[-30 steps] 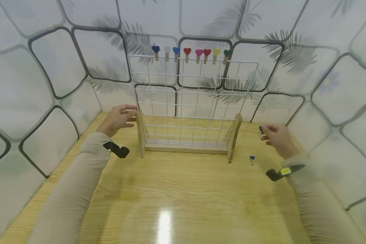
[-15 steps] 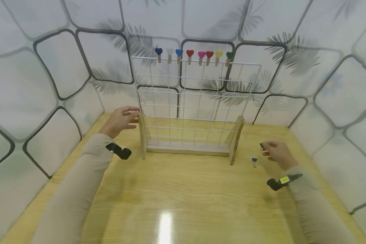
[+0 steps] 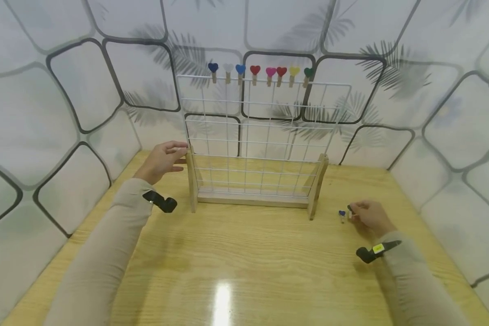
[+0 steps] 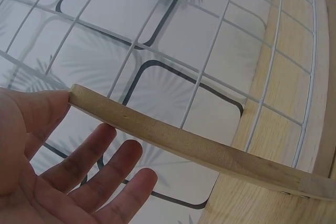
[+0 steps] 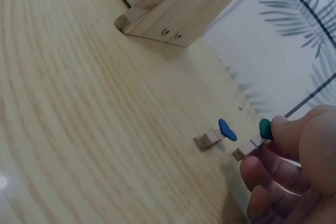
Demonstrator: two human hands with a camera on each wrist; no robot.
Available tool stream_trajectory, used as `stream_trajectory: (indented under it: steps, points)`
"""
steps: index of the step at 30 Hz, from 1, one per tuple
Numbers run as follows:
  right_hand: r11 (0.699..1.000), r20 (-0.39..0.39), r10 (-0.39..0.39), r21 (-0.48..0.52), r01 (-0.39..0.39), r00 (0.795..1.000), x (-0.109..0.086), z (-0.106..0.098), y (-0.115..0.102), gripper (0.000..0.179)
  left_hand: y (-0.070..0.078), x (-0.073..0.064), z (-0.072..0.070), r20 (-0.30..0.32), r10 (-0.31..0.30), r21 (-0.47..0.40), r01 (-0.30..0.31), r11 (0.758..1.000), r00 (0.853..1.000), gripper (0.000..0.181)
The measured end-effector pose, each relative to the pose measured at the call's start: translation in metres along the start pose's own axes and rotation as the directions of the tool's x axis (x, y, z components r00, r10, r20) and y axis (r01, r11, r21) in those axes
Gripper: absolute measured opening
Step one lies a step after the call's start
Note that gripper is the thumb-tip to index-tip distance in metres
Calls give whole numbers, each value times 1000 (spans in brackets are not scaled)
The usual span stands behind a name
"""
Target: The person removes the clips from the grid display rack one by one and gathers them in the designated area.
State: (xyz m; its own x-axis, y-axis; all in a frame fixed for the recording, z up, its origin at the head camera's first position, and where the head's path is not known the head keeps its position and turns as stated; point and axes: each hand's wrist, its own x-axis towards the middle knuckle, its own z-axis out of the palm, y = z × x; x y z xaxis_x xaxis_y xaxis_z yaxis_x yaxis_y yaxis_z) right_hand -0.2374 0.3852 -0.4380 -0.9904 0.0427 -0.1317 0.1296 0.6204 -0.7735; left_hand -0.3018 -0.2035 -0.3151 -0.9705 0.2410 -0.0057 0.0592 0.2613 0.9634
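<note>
My right hand [image 3: 372, 217] pinches a small wooden clothespin with a green heart [image 5: 266, 129], held close over the table. Beside it a clothespin with a dark blue heart [image 5: 226, 129] lies on the table, its wooden end toward the table's middle. The left hand [image 3: 163, 160] touches the top of the rack's left wooden post [image 3: 192, 181] with thumb and fingertips; its other fingers stay spread and loose in the left wrist view. Between two wooden posts stands a white wire grid rack [image 3: 265, 142]. Along its top wire is a row of several heart clothespins [image 3: 255, 74] in various colours.
The rack's right wooden post [image 3: 318, 188] stands left of the right hand. A light wood table [image 3: 244, 253] runs under everything. Patterned walls [image 3: 428, 149] close in the back and both sides.
My right hand has come down and toward me with the green-heart clothespin, to just beside the blue-heart one. The left hand keeps its place at the post.
</note>
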Motion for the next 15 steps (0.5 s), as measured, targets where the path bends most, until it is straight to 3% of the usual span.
stream_trajectory:
  steps: [7,15]
  points:
    - [991,-16,-21,-134,19,1000,0,2,5,47,1,0,-1,-4,1,-1,-1,1000,1000,50]
    - [975,-50,-31,-221,19,998,0,4,5,46,0,1,-1,7,8,-6,-8,1000,1000,50]
